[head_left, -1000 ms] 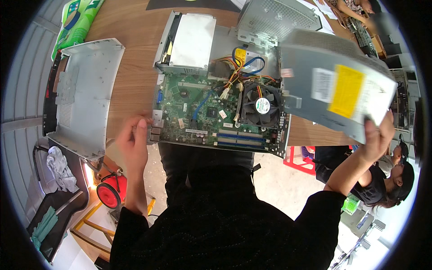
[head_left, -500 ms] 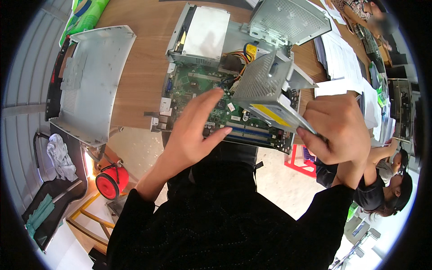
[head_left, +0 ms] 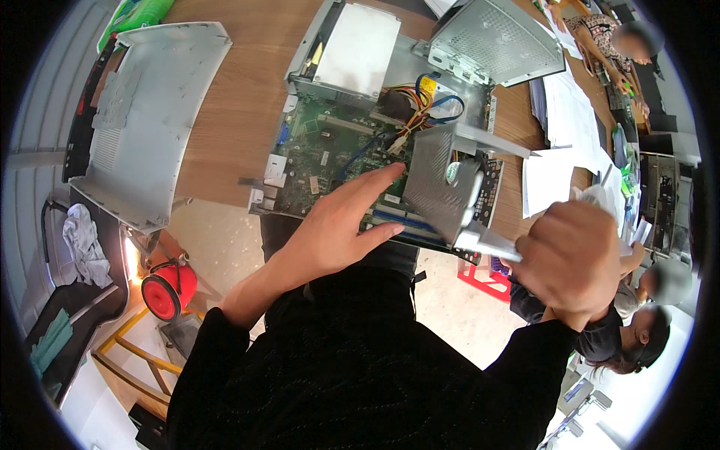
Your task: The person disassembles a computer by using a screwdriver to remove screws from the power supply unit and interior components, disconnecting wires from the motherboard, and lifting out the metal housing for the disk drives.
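While the metal box hangs tilted over the open case, its low corner sits just above the green board, near the fan. The right hand has its grip clamped on the box's near end, fingers curled tight, so all the weight hangs from one edge. The left hand lies flat and spread, fingers apart, fingertips touching the box's side and the board beneath; it holds nothing.

A slip of that one-sided hold would likely drop the box onto the board, and the corner could strike the fan or the slots just beside it. The coloured cables run from the case toward the box; whether they are plugged in I cannot tell, but a twist of the box might snag or strain them. The left fingers could be pinched between box and board.

A grey cover lies well apart on the wooden surface, papers to the right.
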Demonstrator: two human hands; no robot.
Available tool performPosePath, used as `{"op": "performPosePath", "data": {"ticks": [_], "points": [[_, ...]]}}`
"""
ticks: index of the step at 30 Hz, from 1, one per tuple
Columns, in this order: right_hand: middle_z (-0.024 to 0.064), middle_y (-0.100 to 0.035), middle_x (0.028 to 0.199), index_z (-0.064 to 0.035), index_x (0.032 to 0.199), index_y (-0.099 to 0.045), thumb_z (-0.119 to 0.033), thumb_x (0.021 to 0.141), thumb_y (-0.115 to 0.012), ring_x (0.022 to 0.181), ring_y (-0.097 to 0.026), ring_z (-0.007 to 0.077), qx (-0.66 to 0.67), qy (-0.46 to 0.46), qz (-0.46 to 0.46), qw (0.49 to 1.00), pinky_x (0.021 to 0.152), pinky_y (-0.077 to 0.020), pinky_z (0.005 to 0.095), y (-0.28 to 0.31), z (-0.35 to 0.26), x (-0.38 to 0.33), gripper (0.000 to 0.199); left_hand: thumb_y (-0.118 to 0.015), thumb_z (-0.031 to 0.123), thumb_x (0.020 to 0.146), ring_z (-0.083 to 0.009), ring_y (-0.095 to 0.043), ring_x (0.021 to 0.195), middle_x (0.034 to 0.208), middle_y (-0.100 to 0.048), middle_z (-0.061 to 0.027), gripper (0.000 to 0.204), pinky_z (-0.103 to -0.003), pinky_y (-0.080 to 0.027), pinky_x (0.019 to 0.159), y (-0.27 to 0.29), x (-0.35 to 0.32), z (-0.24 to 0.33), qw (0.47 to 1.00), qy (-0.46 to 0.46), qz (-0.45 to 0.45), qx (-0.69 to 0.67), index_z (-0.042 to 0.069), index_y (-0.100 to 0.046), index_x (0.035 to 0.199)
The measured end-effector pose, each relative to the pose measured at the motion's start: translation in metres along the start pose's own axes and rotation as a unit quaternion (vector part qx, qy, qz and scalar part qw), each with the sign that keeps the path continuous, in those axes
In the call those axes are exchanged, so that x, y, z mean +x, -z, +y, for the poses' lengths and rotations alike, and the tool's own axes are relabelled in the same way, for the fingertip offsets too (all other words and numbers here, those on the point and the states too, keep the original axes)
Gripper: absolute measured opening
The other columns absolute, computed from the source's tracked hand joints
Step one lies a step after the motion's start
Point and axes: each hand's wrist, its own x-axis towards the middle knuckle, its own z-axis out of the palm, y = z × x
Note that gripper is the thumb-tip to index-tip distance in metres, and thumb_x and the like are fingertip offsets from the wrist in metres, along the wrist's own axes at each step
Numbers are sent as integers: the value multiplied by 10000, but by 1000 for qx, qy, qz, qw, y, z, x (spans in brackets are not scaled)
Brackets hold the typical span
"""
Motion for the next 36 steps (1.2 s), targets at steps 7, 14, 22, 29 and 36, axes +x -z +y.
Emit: {"op": "performPosePath", "data": {"ticks": [7, 14, 22, 29, 36], "points": [[11, -468, 632, -19, 729, -592, -157, 459, -679, 534, -497, 165, -64, 38, 45, 996, 440, -379, 285, -15, -13, 1, 316, -811, 152, 735, -366, -394, 1378, 1496, -366, -229, 970, -407, -358, 1123, -4, 17, 0, 997, 71, 10, -8, 65, -246, 1518], [4, -476, 611, -55, 703, -627, -175, 561, -737, 524, -497, 137, -3, 21, 152, 988, 413, -348, 265, -32, 14, -23, 216, -836, 116, 695, -317, -386, 1391, 1532, -334, -191, 1037, -428, -341, 1134, 4, 33, -7, 997, -3, 12, -79, 93, -232, 1538], [63, -561, 609, -6, 701, -654, -197, 697, -822, 509, -543, 184, 169, -192, 257, 932, 455, -352, 283, -71, 33, -75, 254, -895, 68, 584, -313, -391, 1373, 1476, -396, -167, 1076, -480, -297, 1133, -1, 54, -11, 950, -130, 50, -280, 5, -296, 1475], [84, -488, 582, 30, 740, -637, -167, 727, -821, 493, -448, 186, 132, -314, 288, 895, 476, -328, 323, -85, 23, -86, 270, -913, 85, 552, -333, -411, 1353, 1449, -423, -195, 1126, -488, -310, 1122, -2, 87, 13, 935, -216, 110, -258, 27, -279, 1481], [88, -513, 583, 32, 728, -631, -111, 755, -797, 498, -473, 184, 231, -353, 327, 846, 484, -342, 311, -112, 13, -84, 220, -892, 64, 584, -291, -427, 1343, 1418, -468, -154, 1085, -444, -338, 1096, -1, 86, 10, 951, -112, 65, -279, 27, -291, 1486]]}}
